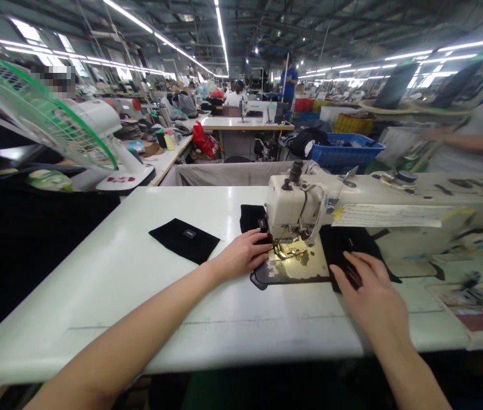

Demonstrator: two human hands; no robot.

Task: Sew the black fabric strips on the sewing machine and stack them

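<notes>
A cream sewing machine (296,210) stands on the pale table, its brass-coloured plate (309,265) lit under the needle area. My left hand (245,253) reaches to the left of the needle, its fingertips on a small black cloth piece (252,217). Under the machine arm lies another black cloth (339,245). On it rests my right hand (369,282), thumb and fingers apart around a small dark item that I cannot make out. A separate black piece with a small label (185,239) lies flat at the left.
A green and white fan (49,114) stands at the back left. Behind the table are a blue basket (346,152) and a red bag (204,141). A small tray (475,307) sits at the right. A blurred person (480,131) is at the far right.
</notes>
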